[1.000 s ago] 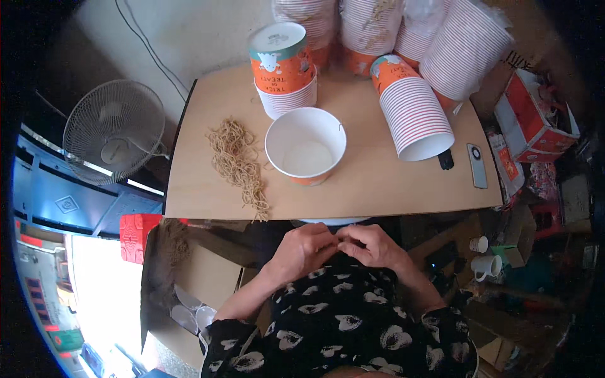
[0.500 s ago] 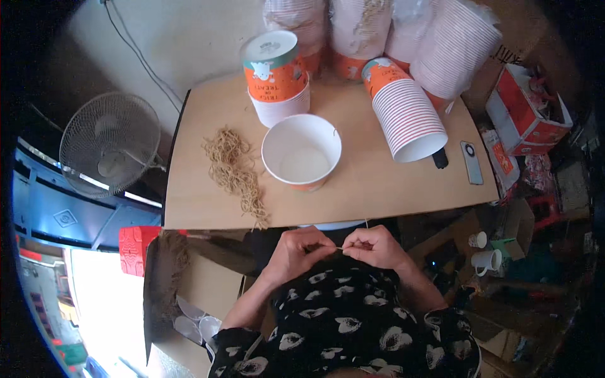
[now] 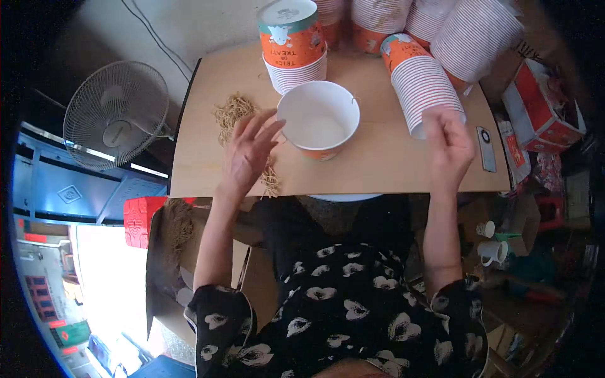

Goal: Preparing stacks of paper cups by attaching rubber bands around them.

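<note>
- The one camera sits on the person's head and looks straight down.
- It sees the wooden table point(image 3: 378, 170) from above, quite near.
- The person's arms come in from the bottom.
- Edges bend toward the round, dark rim.

Head view, looking down on a wooden desk point(image 3: 378, 170). At centre stands an open white paper bowl point(image 3: 318, 120) with an orange base. The left hand point(image 3: 247, 154), fingers spread, lies over a heap of tan rubber bands point(image 3: 234, 113) left of the bowl, fingertips near its rim. The right hand point(image 3: 449, 146), loosely open and holding nothing visible, sits at centre right beside a tilted stack of paper cups point(image 3: 421, 85). A lidded stack of bowls point(image 3: 293, 44) stands at upper centre. A grey remote point(image 3: 486, 148) lies at the right edge; a fan point(image 3: 116, 113) stands at upper left.
</note>
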A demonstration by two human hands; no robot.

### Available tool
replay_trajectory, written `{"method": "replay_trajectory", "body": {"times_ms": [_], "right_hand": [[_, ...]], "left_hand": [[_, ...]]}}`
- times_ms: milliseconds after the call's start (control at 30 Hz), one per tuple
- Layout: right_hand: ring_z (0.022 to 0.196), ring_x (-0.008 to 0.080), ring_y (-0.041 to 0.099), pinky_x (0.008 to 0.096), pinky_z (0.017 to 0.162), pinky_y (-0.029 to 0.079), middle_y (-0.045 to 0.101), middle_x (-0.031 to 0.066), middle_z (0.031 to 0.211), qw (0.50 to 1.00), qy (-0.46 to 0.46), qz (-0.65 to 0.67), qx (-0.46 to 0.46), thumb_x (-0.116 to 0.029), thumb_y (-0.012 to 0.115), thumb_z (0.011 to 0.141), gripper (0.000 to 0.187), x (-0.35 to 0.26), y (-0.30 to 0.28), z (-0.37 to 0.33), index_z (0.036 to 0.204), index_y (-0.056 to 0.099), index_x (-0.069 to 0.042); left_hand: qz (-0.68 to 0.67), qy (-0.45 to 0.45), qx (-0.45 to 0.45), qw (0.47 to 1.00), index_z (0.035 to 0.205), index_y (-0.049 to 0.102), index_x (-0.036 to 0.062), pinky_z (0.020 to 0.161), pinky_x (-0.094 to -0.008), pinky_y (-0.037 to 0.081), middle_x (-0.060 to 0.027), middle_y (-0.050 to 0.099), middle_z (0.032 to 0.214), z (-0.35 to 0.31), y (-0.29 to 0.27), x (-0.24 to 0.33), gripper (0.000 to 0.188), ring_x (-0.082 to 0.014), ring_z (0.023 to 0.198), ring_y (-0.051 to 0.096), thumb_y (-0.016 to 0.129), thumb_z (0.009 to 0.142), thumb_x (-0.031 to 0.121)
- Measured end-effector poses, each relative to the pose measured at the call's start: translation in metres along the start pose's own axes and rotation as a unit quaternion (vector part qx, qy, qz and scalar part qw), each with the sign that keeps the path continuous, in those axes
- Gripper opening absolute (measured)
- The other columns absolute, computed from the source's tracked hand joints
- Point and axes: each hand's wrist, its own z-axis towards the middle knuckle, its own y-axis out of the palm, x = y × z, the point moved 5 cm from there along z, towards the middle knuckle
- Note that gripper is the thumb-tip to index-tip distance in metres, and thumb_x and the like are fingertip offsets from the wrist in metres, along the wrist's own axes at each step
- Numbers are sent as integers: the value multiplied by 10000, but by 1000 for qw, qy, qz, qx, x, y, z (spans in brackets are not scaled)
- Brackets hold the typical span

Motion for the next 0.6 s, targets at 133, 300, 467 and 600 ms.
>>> {"method": "replay_trajectory", "body": {"times_ms": [133, 300, 467, 600], "right_hand": [[625, 34, 509, 190, 572, 427, 630, -22, 771, 984, -169, 3, -63, -48, 706, 878, 95, -74, 47, -2, 952, 675, 3], [684, 69, 619, 230, 593, 494, 675, 49, 802, 987, -116, -16, -106, -10, 690, 879, 92, -47, 75, -40, 960, 651, 9], [620, 90, 619, 236, 550, 481, 660, 74, 756, 987, -100, -43, -114, -11, 684, 869, 90, -6, 100, -69, 944, 635, -4], [575, 103, 614, 247, 527, 477, 644, 82, 706, 986, -82, -84, -118, -14, 694, 853, 101, 9, 106, -75, 939, 640, -22]], "left_hand": [[-52, 30, -43, 997, 1060, 650, 91, 940, -413, 494, -67, 594, 1294, 8, 9, -9, 261, -304, 1174, 548, 700, 804, 79], [-243, -132, -68, 959, 1034, 647, 58, 811, -373, 537, -110, 692, 1061, 7, 10, 2, 167, -274, 943, 670, 672, 873, 93], [-343, -168, -34, 924, 1088, 644, -4, 714, -293, 543, -137, 719, 861, -1, 13, 11, 190, -151, 827, 705, 640, 910, 62], [-350, -175, -53, 919, 1092, 652, -6, 714, -294, 543, -113, 715, 846, -6, 14, 11, 188, -132, 805, 689, 637, 917, 62]]}}
